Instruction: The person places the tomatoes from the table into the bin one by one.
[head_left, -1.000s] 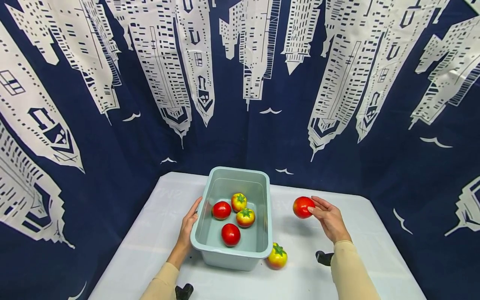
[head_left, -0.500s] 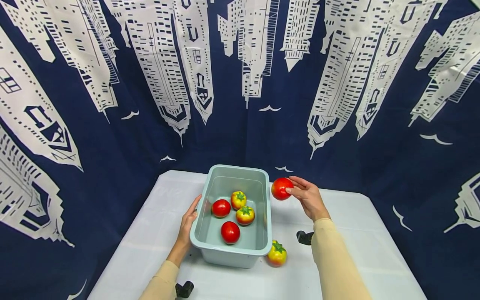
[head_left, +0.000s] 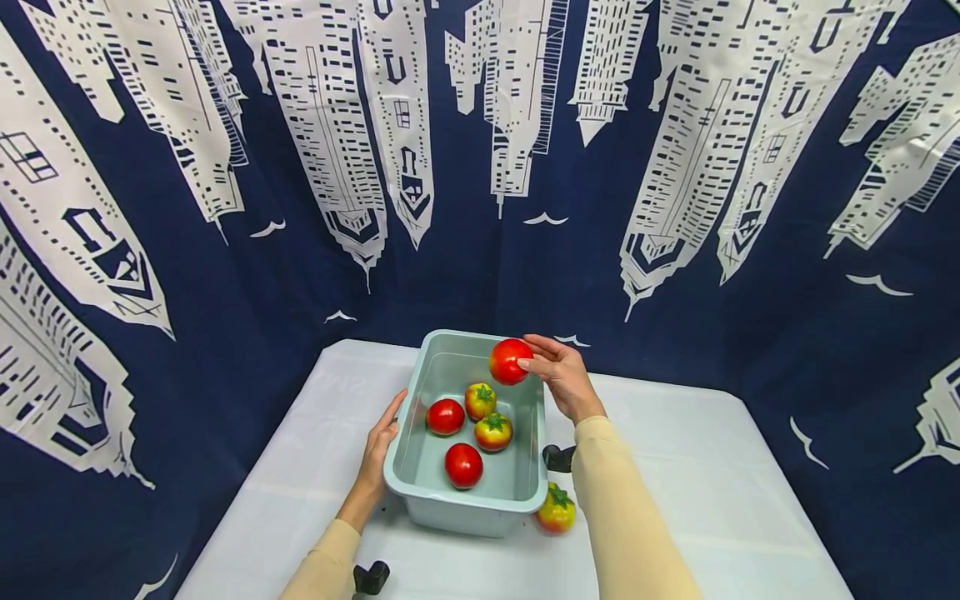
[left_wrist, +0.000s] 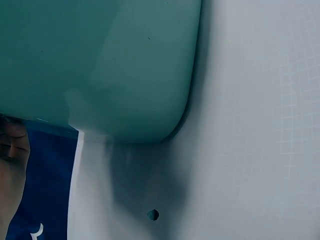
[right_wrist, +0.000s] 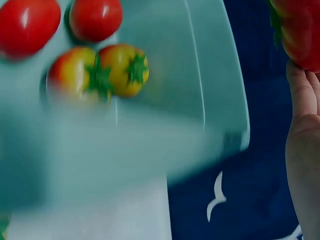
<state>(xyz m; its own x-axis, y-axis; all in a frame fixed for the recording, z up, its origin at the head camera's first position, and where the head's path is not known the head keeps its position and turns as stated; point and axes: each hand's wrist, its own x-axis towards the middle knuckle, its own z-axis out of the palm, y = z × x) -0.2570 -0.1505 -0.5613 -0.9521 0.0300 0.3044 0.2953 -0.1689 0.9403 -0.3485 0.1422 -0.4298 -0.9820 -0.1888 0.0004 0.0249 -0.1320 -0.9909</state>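
Note:
My right hand (head_left: 561, 375) pinches a red tomato (head_left: 510, 361) above the far right part of a grey-green plastic tub (head_left: 465, 497). In the right wrist view the tomato (right_wrist: 302, 30) shows a green leafy top. My left hand (head_left: 377, 450) rests against the tub's left side near the rim, fingers fairly straight; the left wrist view shows those fingers (left_wrist: 15, 137) by the wall. Inside the tub lie two red tomatoes, one (head_left: 446, 417) farther left and one (head_left: 463, 465) nearer, beside two yellow-red tomatoes with green tops (head_left: 480, 402).
Another yellow-red tomato (head_left: 556, 510) sits on the white table (head_left: 675, 467), just right of the tub's near corner. A dark blue curtain printed with white buildings (head_left: 465, 275) hangs behind the table. Black wrist mounts (head_left: 371, 577) stick out from both sleeves.
My right hand has carried the red tomato leftward and away from me, from over the table at right to over the tub. The left hand and tub have stayed put.

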